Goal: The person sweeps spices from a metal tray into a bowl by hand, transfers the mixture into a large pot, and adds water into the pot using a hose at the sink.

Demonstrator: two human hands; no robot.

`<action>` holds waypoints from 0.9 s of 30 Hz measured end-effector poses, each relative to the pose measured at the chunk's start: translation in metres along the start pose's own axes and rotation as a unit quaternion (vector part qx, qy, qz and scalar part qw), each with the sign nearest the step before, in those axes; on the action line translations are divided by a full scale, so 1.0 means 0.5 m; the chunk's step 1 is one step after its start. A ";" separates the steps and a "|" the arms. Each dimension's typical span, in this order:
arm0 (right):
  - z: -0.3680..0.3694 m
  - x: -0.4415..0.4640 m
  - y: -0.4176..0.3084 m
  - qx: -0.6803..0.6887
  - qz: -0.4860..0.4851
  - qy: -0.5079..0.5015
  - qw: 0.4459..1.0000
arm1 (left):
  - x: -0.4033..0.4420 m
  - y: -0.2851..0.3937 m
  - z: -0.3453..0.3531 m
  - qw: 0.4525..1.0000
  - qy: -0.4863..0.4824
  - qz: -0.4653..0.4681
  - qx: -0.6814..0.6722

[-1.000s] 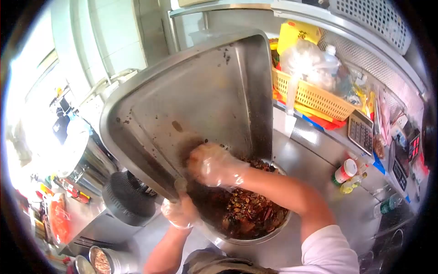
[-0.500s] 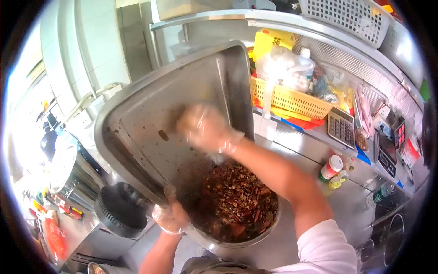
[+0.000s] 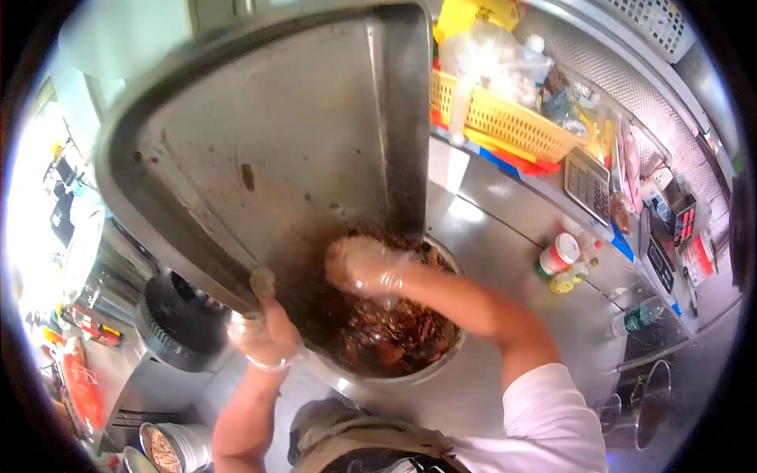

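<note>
A large metal tray (image 3: pixel 284 126) stands tilted up over a round metal pot (image 3: pixel 410 378), which holds dark red and brown spice-like pieces (image 3: pixel 386 335). Gloved in clear plastic, my left hand (image 3: pixel 264 335) is closed on the tray's lower left rim, thumb on the inner side. My right hand (image 3: pixel 367 266), also in a clear glove, is inside the lower part of the tray, just above the pieces. Its fingers are blurred, so what they hold cannot be made out. Dark bits and smears cling to the tray's inner surface.
On the right, a shelf bears a yellow basket (image 3: pixel 512 118) with bags and a calculator (image 3: pixel 587 185). Below it stand a red-and-white jar (image 3: pixel 560 254) and a green-labelled bottle (image 3: pixel 639 318). At the left are a black ribbed round object (image 3: pixel 177 323) and a tall metal pot (image 3: pixel 110 264).
The tray looms larger and higher in view. My right hand rose along its inner surface, then came down close to the pieces. My left hand keeps its hold on the rim.
</note>
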State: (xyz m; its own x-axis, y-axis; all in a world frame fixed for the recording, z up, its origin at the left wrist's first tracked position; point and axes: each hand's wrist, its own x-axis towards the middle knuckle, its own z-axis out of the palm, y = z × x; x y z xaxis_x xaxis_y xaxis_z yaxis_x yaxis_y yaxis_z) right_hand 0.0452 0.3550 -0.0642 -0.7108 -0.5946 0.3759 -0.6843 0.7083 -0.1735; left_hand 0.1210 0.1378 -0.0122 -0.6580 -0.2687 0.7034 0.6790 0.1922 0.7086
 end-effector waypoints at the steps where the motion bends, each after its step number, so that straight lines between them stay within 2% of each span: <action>1: -0.016 -0.020 -0.001 0.012 0.038 0.001 0.999 | -0.010 -0.028 -0.004 0.993 0.019 -0.040 -0.111; 2: -0.050 -0.005 0.010 -0.014 0.065 0.060 0.996 | -0.019 -0.056 -0.008 0.972 0.047 -0.075 -0.216; 3: -0.108 0.018 0.006 -0.035 0.090 0.105 0.990 | -0.023 -0.054 -0.022 0.998 -0.011 -0.016 -0.064; 4: -0.116 0.036 0.026 -0.017 0.077 0.221 0.972 | -0.026 -0.052 -0.036 0.994 -0.049 0.058 0.083; 5: -0.180 0.051 -0.007 -0.008 0.134 0.229 0.964 | -0.023 -0.049 -0.039 0.983 -0.068 0.103 0.133; 7: -0.108 0.039 0.027 -0.051 0.151 0.219 0.963 | -0.020 -0.041 -0.046 0.949 -0.092 0.200 0.226; 9: -0.027 0.009 0.051 -0.061 0.135 0.185 0.971 | -0.003 -0.044 -0.015 0.963 -0.032 0.237 0.121; 10: -0.021 -0.025 0.048 -0.025 0.118 0.192 0.974 | 0.001 -0.043 -0.010 0.976 -0.033 0.194 0.091; 11: -0.040 -0.052 0.032 0.036 0.175 0.200 0.963 | 0.003 -0.041 -0.007 0.986 -0.033 0.150 0.062; 12: -0.046 -0.076 0.044 0.049 0.152 0.351 0.923 | -0.001 -0.041 -0.014 0.993 -0.038 0.102 0.035; 13: -0.055 -0.094 0.064 0.040 0.265 0.405 0.874 | -0.008 -0.051 -0.023 0.987 -0.045 0.124 0.091; 15: -0.073 -0.130 0.105 0.069 0.473 0.494 0.726 | -0.021 -0.074 -0.045 0.956 -0.073 0.162 0.233; 16: -0.051 -0.152 0.155 -0.049 0.451 0.490 0.744 | -0.024 -0.079 -0.059 0.925 -0.090 0.183 0.320; 17: -0.054 -0.150 0.173 0.017 0.470 0.453 0.757 | -0.027 -0.084 -0.072 0.887 -0.104 0.208 0.399; 19: -0.074 -0.119 0.195 0.146 0.493 0.366 0.775 | -0.019 -0.014 -0.031 0.983 -0.077 0.068 0.151; 21: -0.107 -0.089 0.181 0.178 0.517 0.378 0.747 | -0.012 -0.014 -0.058 0.943 -0.167 0.144 0.251; 23: -0.095 -0.063 0.176 0.142 0.565 0.428 0.691 | -0.009 0.020 -0.036 0.977 -0.111 0.162 0.089; 26: -0.104 -0.051 0.172 0.306 0.536 0.434 0.656 | -0.093 -0.018 -0.067 0.973 -0.140 0.114 0.141; 27: -0.114 -0.047 0.162 0.247 0.560 0.402 0.681 | -0.138 -0.041 -0.075 0.977 -0.144 0.075 0.139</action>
State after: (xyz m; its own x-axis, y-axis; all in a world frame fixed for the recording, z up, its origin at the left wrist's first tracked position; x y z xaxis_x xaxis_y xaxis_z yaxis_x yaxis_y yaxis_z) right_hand 0.0157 0.4480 -0.0353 -0.6485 0.7548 0.0985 0.1012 0.2138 -0.9716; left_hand 0.1649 0.1168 -0.0772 -0.6488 0.0513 0.7592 0.6869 0.4690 0.5552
